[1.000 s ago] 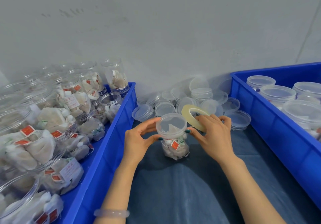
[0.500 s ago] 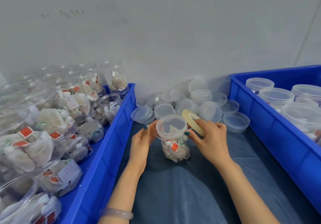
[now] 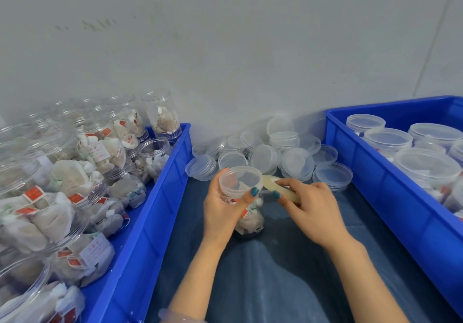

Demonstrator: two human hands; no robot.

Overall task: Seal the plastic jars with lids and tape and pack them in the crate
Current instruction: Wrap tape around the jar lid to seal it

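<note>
A clear plastic jar (image 3: 246, 220) of tea bags stands on the dark blue cloth, capped with a translucent lid (image 3: 240, 181). My left hand (image 3: 223, 207) grips the jar just under the lid, thumb on the right side. My right hand (image 3: 309, 207) holds a pale yellow roll of tape (image 3: 271, 181) edge-on against the lid's right rim. Much of the roll is hidden by my fingers. The blue crate (image 3: 390, 187) on the right holds several lidded jars (image 3: 387, 140).
A blue crate (image 3: 160, 197) on the left is packed with several open jars of tea bags (image 3: 82, 179). A heap of loose clear lids (image 3: 275, 154) lies against the grey wall behind the jar. Dark cloth (image 3: 263, 280) covers the table between the crates.
My left hand went from flat beside the jar to wrapped around it. My right hand lowered the tape roll and turned it edge-on at the lid's rim.
</note>
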